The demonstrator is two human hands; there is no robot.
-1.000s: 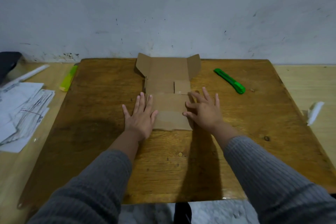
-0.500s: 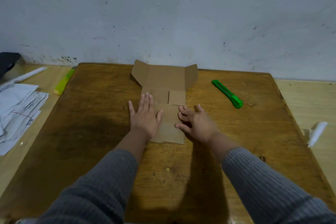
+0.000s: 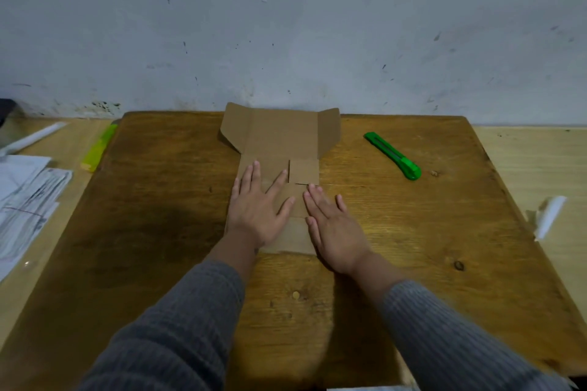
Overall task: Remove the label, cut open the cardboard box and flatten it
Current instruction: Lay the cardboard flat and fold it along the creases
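The brown cardboard box (image 3: 281, 136) lies opened out on the wooden table (image 3: 158, 232), its two far flaps still angled up near the wall. My left hand (image 3: 257, 209) rests flat, palm down, fingers spread, on the left half of the near panels. My right hand (image 3: 336, 228) lies flat on the right near edge of the cardboard, partly on the table. Neither hand holds anything. A green utility knife (image 3: 394, 155) lies on the table to the right of the box, apart from both hands.
A yellow-green cutter (image 3: 98, 149) lies off the table's left edge on a lighter surface, beside a stack of papers (image 3: 25, 200) and a white strip (image 3: 35, 136). A crumpled white piece of paper or tape (image 3: 548, 214) lies off the right edge. The wall stands just behind the table.
My right hand has flattened from curled fingers to palm down and slid toward the near right edge of the cardboard. My left hand has stayed pressed on the left side.
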